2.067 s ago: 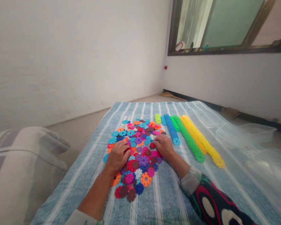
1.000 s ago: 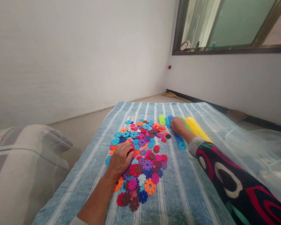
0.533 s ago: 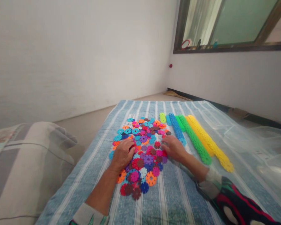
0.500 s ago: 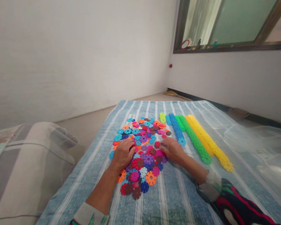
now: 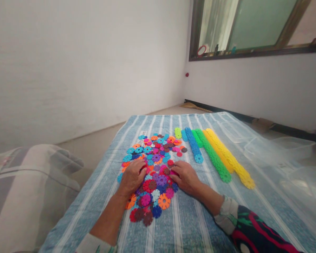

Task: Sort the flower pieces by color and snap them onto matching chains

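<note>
A loose pile of flower-shaped plastic discs [image 5: 162,180] in purple, pink, orange, blue, red and brown lies on the striped cloth [image 5: 189,218]. My left hand [image 5: 133,175] rests on the pile's left side, fingers curled inward; what lies beneath the fingertips is mostly hidden. At the pile's right edge, my right hand [image 5: 184,176] has its thumb and fingers bent around a magenta disc [image 5: 174,172]. A red disc [image 5: 170,162] sits just beyond those fingertips.
Right of the pile lie stacked rows of discs: a blue row [image 5: 193,144], a green row [image 5: 213,156] and a yellow row [image 5: 230,158], with a short lime row [image 5: 178,133] behind. Clear plastic containers [image 5: 291,146] stand far right. A fabric-covered seat [image 5: 37,189] is at left.
The view has shifted slightly, so everything sits a little further left. My right hand's fingers are bent closer around the magenta disc; my left hand stays at the same spot on the pile.
</note>
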### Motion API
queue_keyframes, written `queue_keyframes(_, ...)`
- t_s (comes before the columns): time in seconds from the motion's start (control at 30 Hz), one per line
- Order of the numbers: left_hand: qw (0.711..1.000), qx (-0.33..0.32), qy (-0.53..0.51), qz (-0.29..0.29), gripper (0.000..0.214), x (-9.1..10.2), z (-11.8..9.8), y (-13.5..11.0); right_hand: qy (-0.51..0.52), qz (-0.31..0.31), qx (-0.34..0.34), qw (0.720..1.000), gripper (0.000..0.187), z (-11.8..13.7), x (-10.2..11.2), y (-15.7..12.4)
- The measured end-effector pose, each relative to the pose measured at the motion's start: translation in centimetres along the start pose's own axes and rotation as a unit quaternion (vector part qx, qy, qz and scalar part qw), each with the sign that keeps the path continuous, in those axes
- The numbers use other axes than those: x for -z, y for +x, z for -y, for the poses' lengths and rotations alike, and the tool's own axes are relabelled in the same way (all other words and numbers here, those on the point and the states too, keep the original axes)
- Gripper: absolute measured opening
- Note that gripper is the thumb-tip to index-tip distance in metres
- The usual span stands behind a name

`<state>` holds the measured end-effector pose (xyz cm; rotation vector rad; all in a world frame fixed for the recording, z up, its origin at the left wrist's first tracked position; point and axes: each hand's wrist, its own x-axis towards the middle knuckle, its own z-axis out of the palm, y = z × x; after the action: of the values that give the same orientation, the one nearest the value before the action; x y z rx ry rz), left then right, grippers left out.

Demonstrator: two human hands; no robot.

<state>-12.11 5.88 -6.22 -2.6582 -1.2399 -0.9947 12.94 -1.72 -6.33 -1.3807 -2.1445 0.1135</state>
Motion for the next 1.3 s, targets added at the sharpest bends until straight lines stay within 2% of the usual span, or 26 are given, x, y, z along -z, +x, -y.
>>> queue_keyframes(0.5, 1.0, 0.027, 0.011, 0.004, 0.025, 0.2, -0.6, 0.0, -0.006, 0.011, 0.009, 1.0, 0.012, -0.2, 0.3, -0.1)
queue_keyframes(0.73, 0.995, 0.027, 0.086, -0.037, 0.019, -0.1, -1.6, 1.4, -0.002, 0.013, 0.01, 1.0, 0.01, -0.2, 0.1, -0.1)
queue_keyframes(0.9, 0.991, 0.032, 0.128, -0.011, 0.014, -0.8, -1.6, 2.1, 0.002, 0.017, 0.005, 1.0, 0.011, 0.0, 0.2, -0.1)
queue_keyframes(1.13, 0.992, 0.045, 0.113, 0.025, 0.012, -1.2, -1.5, 2.2, -0.001, 0.019, 0.005, 1.0, 0.009, -0.1, 0.2, 0.0)
queue_keyframes(1.3, 0.996, 0.056, 0.067, 0.008, 0.01, -1.4, -1.1, 2.0, 0.006, 0.015, 0.006, 1.0, 0.011, -0.2, 0.1, -0.1)
